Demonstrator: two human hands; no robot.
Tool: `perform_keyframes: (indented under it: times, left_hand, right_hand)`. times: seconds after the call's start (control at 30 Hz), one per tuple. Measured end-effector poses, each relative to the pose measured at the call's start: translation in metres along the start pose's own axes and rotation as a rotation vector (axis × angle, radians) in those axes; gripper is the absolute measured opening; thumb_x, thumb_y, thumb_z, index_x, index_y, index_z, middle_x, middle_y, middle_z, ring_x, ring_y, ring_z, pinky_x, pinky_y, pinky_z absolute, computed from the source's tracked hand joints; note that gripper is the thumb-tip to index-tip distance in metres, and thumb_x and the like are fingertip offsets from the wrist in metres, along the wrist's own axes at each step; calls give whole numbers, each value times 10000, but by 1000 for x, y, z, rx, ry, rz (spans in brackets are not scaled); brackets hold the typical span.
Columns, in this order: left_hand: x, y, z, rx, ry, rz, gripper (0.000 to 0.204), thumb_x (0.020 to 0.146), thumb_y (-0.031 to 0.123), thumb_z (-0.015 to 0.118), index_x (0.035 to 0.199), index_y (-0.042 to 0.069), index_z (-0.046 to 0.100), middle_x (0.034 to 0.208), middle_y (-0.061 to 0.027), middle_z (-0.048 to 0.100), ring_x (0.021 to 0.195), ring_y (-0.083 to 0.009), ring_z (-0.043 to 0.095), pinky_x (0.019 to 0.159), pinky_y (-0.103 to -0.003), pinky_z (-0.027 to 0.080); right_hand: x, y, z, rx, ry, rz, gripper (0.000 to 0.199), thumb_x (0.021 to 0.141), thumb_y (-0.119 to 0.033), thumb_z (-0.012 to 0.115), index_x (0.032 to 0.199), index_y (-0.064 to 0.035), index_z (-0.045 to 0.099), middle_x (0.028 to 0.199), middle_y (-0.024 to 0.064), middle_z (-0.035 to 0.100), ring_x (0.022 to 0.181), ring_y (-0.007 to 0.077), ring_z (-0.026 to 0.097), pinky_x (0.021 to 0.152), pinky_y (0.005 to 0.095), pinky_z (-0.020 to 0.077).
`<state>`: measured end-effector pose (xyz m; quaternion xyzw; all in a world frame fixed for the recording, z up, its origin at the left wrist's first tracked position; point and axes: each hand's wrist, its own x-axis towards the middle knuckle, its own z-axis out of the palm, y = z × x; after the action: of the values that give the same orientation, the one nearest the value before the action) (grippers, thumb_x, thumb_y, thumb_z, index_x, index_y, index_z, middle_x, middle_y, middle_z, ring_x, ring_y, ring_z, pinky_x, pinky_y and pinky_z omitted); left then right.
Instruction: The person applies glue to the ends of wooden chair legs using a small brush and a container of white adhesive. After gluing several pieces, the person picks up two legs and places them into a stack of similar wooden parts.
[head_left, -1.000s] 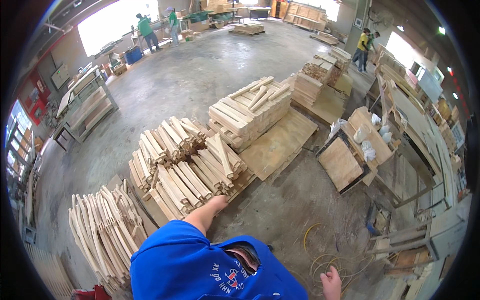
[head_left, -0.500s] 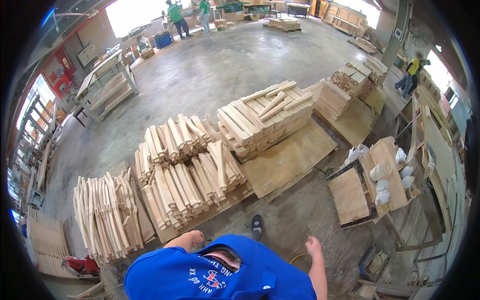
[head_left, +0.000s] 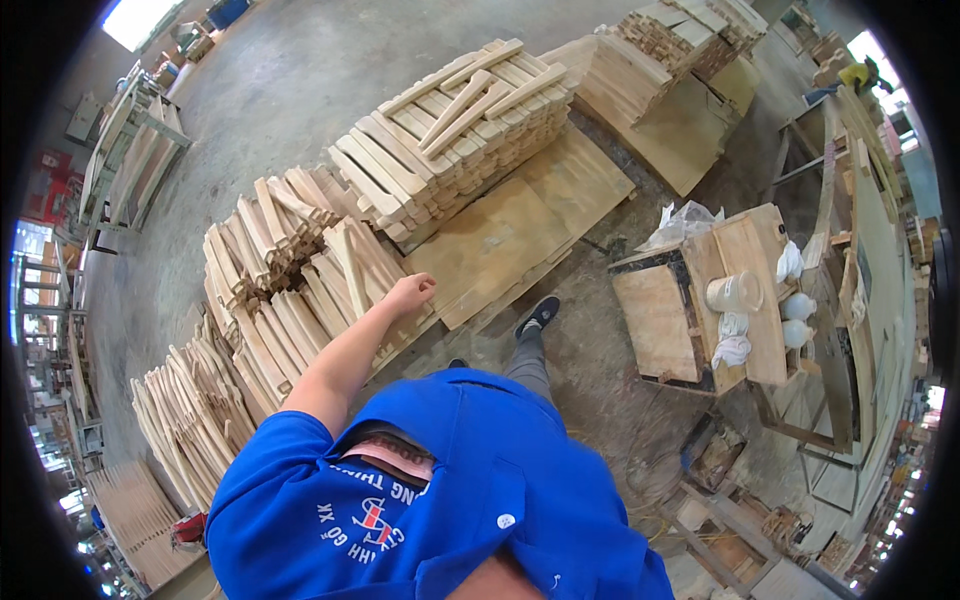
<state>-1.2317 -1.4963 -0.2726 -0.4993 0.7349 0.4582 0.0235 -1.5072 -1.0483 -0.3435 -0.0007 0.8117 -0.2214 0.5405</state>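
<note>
My left hand (head_left: 410, 295) is stretched forward, its fingers loosely curled with nothing seen in them. In the picture it overlaps the right end of a stack of shaped wooden pieces (head_left: 285, 325); whether it touches them I cannot tell. Beyond it rises a taller, neat stack of pale wooden slats (head_left: 400, 160), with a few loose pieces lying across its top. A flat plywood sheet (head_left: 500, 240) extends to the right of that stack. My right hand is out of sight.
Curved wooden parts (head_left: 180, 420) are piled at the left. On the right, a wooden cart or table (head_left: 655, 315) carries a white bucket (head_left: 735, 293), cloths and round white containers. More timber (head_left: 625, 80) is stacked at the far right. A workbench (head_left: 135, 160) stands far left.
My view has turned down and to the right, and the wood stacks sit closer. My left arm has swung forward; my right hand has gone out of view.
</note>
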Motion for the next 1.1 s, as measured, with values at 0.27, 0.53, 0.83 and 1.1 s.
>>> perform_keyframes:
  times: [0.27,0.53,0.83,1.1]
  left_hand:
    - [52,49,10,-1,-66,-273,356,798,233,602,1107,56,612,1004,-147,663,941,-273,634,825,-356,498]
    - [75,51,-4,5,43,-515,337,810,238,601,1085,44,619,1043,-156,657,996,-293,621,867,-363,486]
    - [172,54,-24,-117,42,-502,327,815,223,588,1090,47,608,999,-163,659,969,-299,624,857,-369,482]
    - [279,12,-58,24,208,-375,264,824,183,557,1032,29,610,953,-151,640,910,-313,616,793,-388,490]
  right_hand:
    - [168,-259,-136,-231,-161,-328,316,798,-112,550,1108,-54,566,783,90,628,599,182,603,457,340,457]
    - [262,-536,-186,-178,75,-663,323,816,-128,561,1117,-12,575,857,95,637,592,152,601,521,288,479]
    - [263,-501,-36,-536,-319,-504,293,796,-157,596,1063,-39,619,907,141,670,785,230,649,703,344,508]
    - [303,-467,18,-726,-432,-324,352,775,-199,604,1095,-53,620,996,150,669,905,270,650,805,358,502]
